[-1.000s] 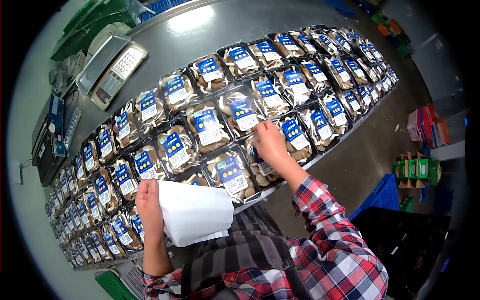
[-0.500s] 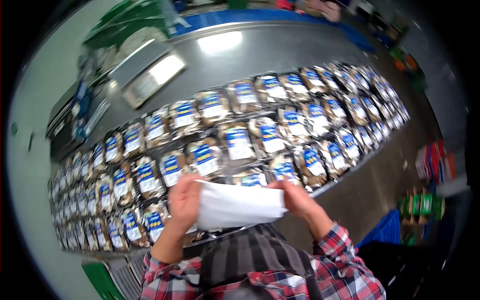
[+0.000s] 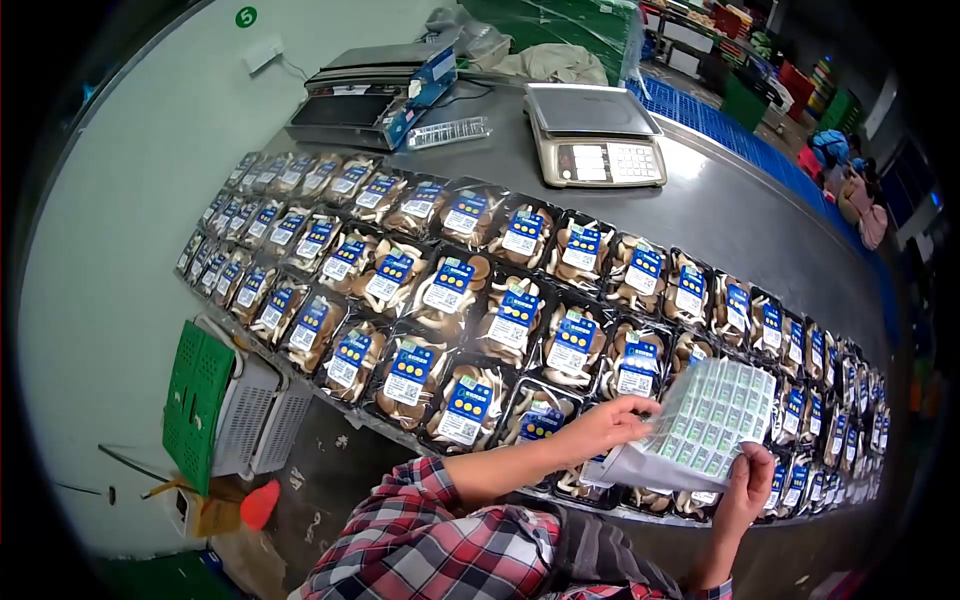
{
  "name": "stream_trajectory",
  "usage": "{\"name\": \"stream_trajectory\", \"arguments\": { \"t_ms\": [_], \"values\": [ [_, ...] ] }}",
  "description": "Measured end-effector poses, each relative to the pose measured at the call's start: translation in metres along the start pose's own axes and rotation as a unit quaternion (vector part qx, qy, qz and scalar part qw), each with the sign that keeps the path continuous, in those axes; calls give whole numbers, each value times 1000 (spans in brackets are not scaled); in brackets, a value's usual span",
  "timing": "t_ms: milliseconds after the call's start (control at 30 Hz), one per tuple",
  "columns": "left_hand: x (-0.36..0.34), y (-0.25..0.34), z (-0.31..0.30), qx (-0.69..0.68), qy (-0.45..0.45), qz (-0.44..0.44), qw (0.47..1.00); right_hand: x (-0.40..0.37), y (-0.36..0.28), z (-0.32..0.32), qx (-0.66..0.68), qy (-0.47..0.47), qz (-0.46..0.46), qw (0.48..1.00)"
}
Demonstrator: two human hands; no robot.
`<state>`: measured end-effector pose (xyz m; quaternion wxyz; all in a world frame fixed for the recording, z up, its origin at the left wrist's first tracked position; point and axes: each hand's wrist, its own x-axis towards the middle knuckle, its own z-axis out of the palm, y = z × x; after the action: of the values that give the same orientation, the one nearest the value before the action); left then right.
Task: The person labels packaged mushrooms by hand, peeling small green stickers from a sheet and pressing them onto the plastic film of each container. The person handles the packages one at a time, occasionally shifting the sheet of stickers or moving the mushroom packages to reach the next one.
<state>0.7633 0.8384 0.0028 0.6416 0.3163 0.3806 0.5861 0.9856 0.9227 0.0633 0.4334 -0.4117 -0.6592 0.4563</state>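
Observation:
Both hands are at a sheet of small green-and-white stickers point(image 3: 718, 408) on white backing, above the front row of packs. My left hand point(image 3: 612, 428) has its fingers closed at the sheet's left edge; whether a single sticker is between them cannot be made out. My right hand point(image 3: 748, 487) pinches the lower right edge, thumb on top. Beneath lie rows of film-wrapped mushroom trays point(image 3: 468, 402) with blue-and-white labels. Small green stickers show on the labels of several nearby packs. The sheet and hands hide some front packs.
A weighing scale point(image 3: 603, 165) and a tray-wrapping machine point(image 3: 365, 100) stand at the back of the metal table point(image 3: 700, 215). Green and grey crates point(image 3: 245, 415) are on the floor at left. Other people point(image 3: 850, 185) are at far right.
My view has swung left, bringing the scale and wrapping machine nearer the middle. The sheet, blank white before, now shows its stickers. My left hand has shifted along its edge.

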Motion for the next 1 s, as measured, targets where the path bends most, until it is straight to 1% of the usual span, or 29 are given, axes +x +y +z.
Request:
{"name": "stream_trajectory", "arguments": {
  "t_ms": [33,100,133,167,200,233,267,300,333,367,433,500,533,567,600,633,667,700,733,767,800,833,867,900,933,967,1000],
  "values": [
    [-4,3,-2,-23,6,5,1000,2,-3,4,-29,-10,-21,999],
    [-6,11,-3,-121,-1,26,992,4,-3,6,-98,-19,-55,993],
    [-6,11,-8,-122,-19,4,992,5,0,5,-102,-16,-24,994],
    [-8,19,0,-118,17,16,993,6,-1,8,-85,-32,-25,996],
    [-12,29,8,-128,15,21,991,11,1,8,-133,-49,-61,988],
    [-16,33,12,-88,26,-8,996,14,-2,10,-137,-57,-63,987],
    [-18,33,16,-22,60,-8,998,19,-10,10,-134,-81,-52,986],
    [-20,34,18,-2,100,-39,994,21,-7,9,-120,-78,-52,988],
    [-18,27,17,38,135,18,990,22,-5,14,-74,-59,-54,994],
    [-15,22,14,21,164,38,985,24,-2,14,-67,-68,-58,994],
    [-6,12,7,84,180,81,977,30,3,12,-53,-89,-43,994],
    [-4,17,13,63,144,89,983,38,4,1,12,-139,55,989],
    [-4,21,12,76,114,61,989,41,6,-3,-15,-157,23,987],
    [-4,21,12,70,110,39,991,44,8,-7,-43,-177,-9,983],
    [-3,21,15,105,113,36,987,46,3,-10,-110,-183,-36,976],
    [-2,21,17,141,115,34,983,47,6,-11,-133,-176,-76,972],
    [1,19,17,210,140,25,967,48,6,-15,-153,-178,-86,968],
    [2,17,16,306,180,-9,935,49,4,-18,-172,-181,-96,964],
    [5,12,17,290,193,9,937,50,2,-20,-172,-166,-87,967],
    [9,8,17,275,207,26,939,52,5,-23,-194,-148,-125,962],
    [13,7,19,294,217,53,929,55,9,-25,-215,-129,-161,954],
    [17,4,19,325,222,121,911,57,12,-27,-237,-111,-198,945],
    [23,0,16,354,225,189,888,61,15,-27,-223,-92,-220,945],
    [27,-2,21,316,238,228,890,64,15,-28,-216,-96,-235,943],
    [31,-4,26,278,248,267,889,62,18,-29,-198,-113,-188,955],
    [27,-1,32,242,277,222,903,58,21,-30,-179,-129,-140,965],
    [22,4,38,205,305,178,913,56,24,-30,-183,-131,-152,962]
  ]
}}
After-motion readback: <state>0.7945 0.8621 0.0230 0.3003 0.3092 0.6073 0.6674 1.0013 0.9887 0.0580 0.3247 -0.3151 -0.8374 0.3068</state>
